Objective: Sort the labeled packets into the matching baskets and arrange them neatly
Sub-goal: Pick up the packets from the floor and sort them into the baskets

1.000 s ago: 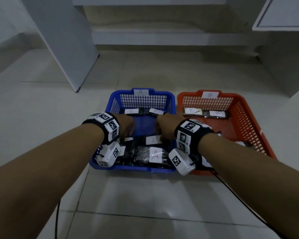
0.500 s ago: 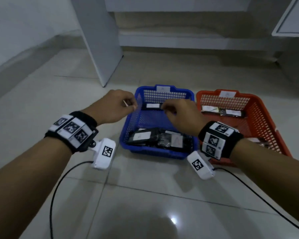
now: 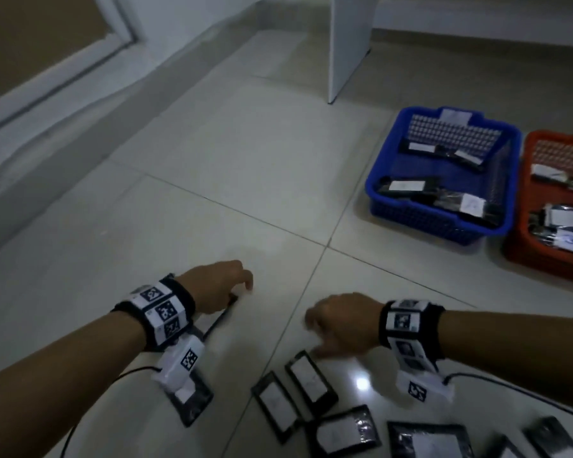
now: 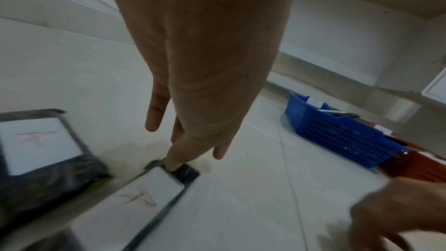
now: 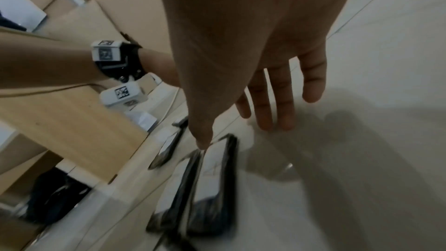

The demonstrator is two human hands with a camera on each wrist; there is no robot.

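Several black packets with white labels lie on the floor near me. My left hand (image 3: 234, 284) (image 4: 183, 140) reaches down with straight fingers, one fingertip (image 4: 172, 165) touching the top end of a packet marked A (image 4: 149, 188). A second A packet (image 4: 41, 144) lies to its left. My right hand (image 3: 325, 325) (image 5: 241, 125) hovers with fingers spread, its thumb tip at the edge of another packet (image 5: 217, 169) (image 3: 308, 381). Neither hand holds anything. The blue basket (image 3: 382, 175) and red basket (image 3: 518, 233) stand at the far right with packets inside.
More packets (image 3: 341, 431) lie along the bottom edge of the head view. A white panel (image 3: 348, 44) stands behind the blue basket (image 4: 337, 135). Cardboard boxes (image 5: 72, 112) are close on my left. Cables trail from both wrist cameras.
Both hands have left the blue basket and come back down to the packets on the floor. The view has swung left, so the baskets now sit at the far right.
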